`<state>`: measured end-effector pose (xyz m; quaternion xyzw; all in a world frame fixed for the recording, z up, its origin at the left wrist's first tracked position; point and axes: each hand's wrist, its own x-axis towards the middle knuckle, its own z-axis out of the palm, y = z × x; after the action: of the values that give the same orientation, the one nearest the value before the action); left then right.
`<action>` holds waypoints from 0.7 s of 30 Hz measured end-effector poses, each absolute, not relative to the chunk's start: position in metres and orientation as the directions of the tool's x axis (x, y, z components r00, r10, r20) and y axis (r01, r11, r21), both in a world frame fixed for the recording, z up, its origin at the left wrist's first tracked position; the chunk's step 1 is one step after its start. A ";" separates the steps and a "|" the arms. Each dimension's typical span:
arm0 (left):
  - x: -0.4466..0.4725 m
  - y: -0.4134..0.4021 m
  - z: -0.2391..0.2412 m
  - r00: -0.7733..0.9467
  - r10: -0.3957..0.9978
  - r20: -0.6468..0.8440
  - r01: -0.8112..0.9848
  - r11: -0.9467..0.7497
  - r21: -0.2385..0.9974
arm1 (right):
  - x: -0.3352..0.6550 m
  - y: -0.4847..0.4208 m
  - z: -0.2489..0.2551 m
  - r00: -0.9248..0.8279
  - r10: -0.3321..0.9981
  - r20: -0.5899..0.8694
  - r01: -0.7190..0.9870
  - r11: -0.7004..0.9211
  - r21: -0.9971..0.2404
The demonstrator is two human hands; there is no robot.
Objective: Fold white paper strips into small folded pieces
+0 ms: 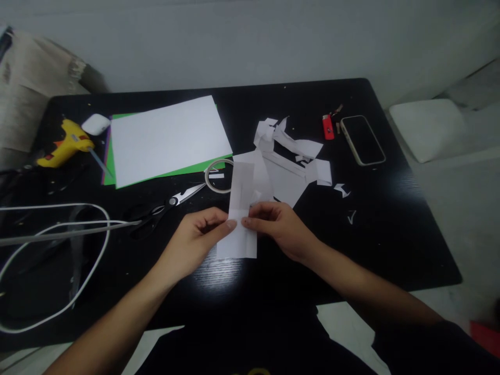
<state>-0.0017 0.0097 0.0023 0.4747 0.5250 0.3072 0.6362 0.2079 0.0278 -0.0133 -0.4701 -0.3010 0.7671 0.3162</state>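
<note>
A strip of white paper [241,185], creased across and along its length, is held up over the near middle of the table. My left hand [199,232] pinches its left edge between thumb and fingers. On the opposite edge, my right hand [279,226] grips it the same way, the two thumbs lying close together on the front. Behind the strip sits a roll of tape [211,182], partly covered by it. Open scissors [174,200] with black handles lie left of the roll. Cut paper scraps [289,174] spread out beyond my right hand.
White sheets [167,138] rest on green paper [175,169] at the back left. Beside them are a yellow glue gun [68,143] and a white case [96,124]. A white cable [107,229] loops at left. A red lighter [328,127] and a phone [363,139] lie at right.
</note>
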 end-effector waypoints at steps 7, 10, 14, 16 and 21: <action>-0.004 0.011 0.003 0.248 0.898 -0.364 0.161 0.332 0.929 | 0.209 0.028 -0.012 -0.384 0.783 -0.489 -0.150 -0.575 -0.804; -0.004 0.012 0.003 0.259 0.898 -0.355 0.174 0.318 0.932 | 0.208 0.027 -0.012 -0.426 0.778 -0.462 -0.134 -0.559 -0.818; -0.005 0.012 0.005 0.265 0.898 -0.352 0.181 0.312 0.933 | 0.209 0.027 -0.013 -0.420 0.779 -0.466 -0.102 -0.550 -0.829; -0.005 0.013 0.007 0.263 0.893 -0.366 0.194 0.322 0.927 | 0.209 0.027 -0.013 -0.399 0.779 -0.483 -0.098 -0.560 -0.823; -0.009 0.014 0.007 0.259 0.896 -0.362 0.232 0.306 0.923 | 0.210 0.028 -0.010 -0.389 0.765 -0.513 -0.083 -0.584 -0.808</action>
<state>-0.0092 0.0137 0.0067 0.5201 0.5422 0.2768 0.5991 0.2096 0.0285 -0.0104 -0.4756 -0.3586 0.7521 0.2820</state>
